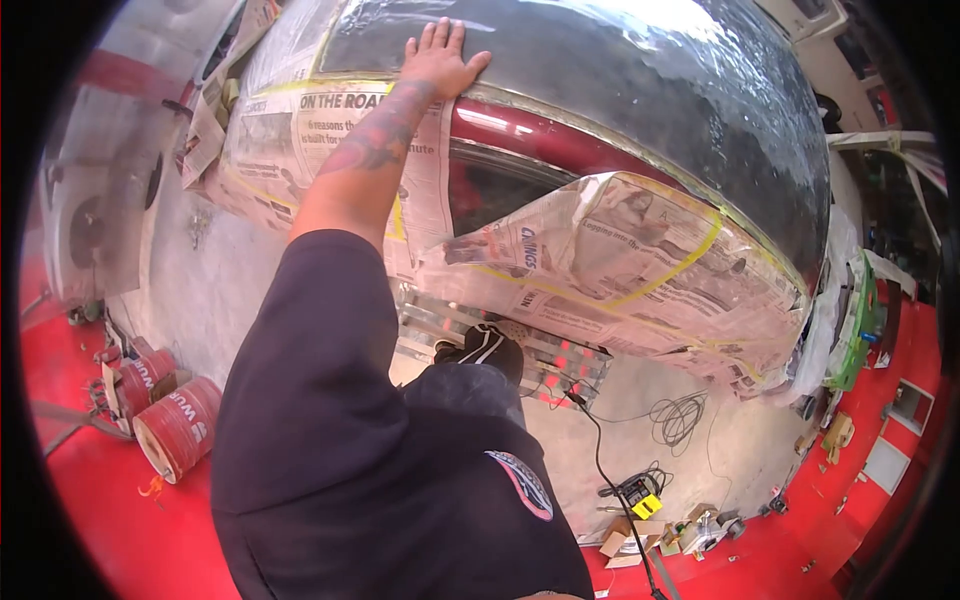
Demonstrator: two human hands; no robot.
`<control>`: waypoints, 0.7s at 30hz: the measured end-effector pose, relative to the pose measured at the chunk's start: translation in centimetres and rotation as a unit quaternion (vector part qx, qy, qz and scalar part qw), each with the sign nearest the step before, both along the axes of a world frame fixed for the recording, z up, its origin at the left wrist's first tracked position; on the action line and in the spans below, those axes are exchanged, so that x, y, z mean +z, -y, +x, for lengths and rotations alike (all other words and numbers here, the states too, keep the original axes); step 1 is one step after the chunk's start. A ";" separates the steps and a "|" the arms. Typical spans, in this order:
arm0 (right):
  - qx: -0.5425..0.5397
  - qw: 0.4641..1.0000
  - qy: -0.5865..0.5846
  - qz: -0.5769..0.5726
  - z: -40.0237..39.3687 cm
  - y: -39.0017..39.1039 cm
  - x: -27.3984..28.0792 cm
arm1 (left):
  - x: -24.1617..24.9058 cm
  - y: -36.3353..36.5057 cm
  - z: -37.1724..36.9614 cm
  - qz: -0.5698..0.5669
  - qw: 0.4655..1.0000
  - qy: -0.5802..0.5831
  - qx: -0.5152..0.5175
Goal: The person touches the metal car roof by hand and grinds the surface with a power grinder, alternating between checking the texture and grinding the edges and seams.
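Roof (600,90) of the vehicle is curving dark and glossy ahead of the person, above a red side rail (540,140), and the left hand (440,65) is lying palm down on it near the upper edge of the view. The grip is spreading loosely, thumb standing away from the fingers, and is closing on nothing. By its look, the roof is being large, stiff and far too heavy for a hand to lift; its smooth surface is probably offering little to pinch, so a flat palm with light, even pressure is seeming the safer contact, with the edge by the rail giving the nearest place to curl fingers. The newspaper (640,235) along the side is looking thin and easily torn, and is bulging away beside the dark window (500,190); yellow tape (690,260) is running across it, so any hold there is calling for gentleness. The palm is hiding its own contact, glare is washing out part of the roof, and the far side is curving out of sight. The right hand is lying out of view, so its grip is impossible to tell, while the dark sleeve (310,350) is blocking some of the floor (170,270).
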State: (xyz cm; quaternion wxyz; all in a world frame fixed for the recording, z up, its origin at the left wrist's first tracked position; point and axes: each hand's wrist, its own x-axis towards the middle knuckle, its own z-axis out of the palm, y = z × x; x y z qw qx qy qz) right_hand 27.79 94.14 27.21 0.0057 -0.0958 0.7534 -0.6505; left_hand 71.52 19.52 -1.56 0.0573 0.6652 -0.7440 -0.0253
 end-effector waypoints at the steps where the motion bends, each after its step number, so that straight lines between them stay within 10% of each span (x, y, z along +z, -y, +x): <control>1: 0.001 1.000 -0.003 -0.005 0.4 -0.1 -0.3 | 0.0 0.0 0.0 0.004 1.000 -0.006 0.000; 21: -0.009 0.988 -0.120 -0.093 14.2 2.2 0.6 | 1.6 2.9 3.1 0.009 0.995 -0.042 -0.089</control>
